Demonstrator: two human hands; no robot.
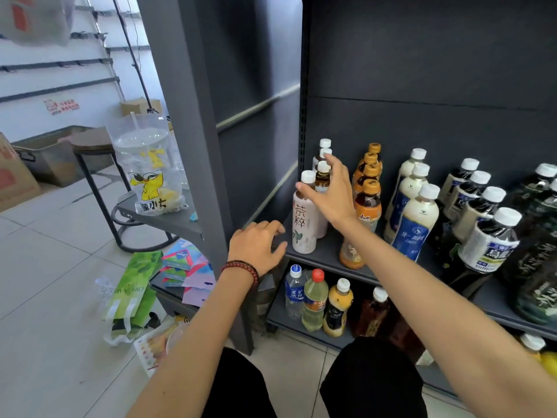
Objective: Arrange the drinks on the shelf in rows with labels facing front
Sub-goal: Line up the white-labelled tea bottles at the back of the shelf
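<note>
A: Right forearm foreground. Right hand?
B: Spread wide, holding nothing, at front tea bottle, centre frame, left end of shelf. Left hand rests loosely on shelf edge.
A: Handling?
B: Likely full, stiff, slick. Grip mid-body, not cap.

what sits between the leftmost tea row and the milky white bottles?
Head view: one row of orange-cap bottles, between the tea row and milky bottles.
</note>
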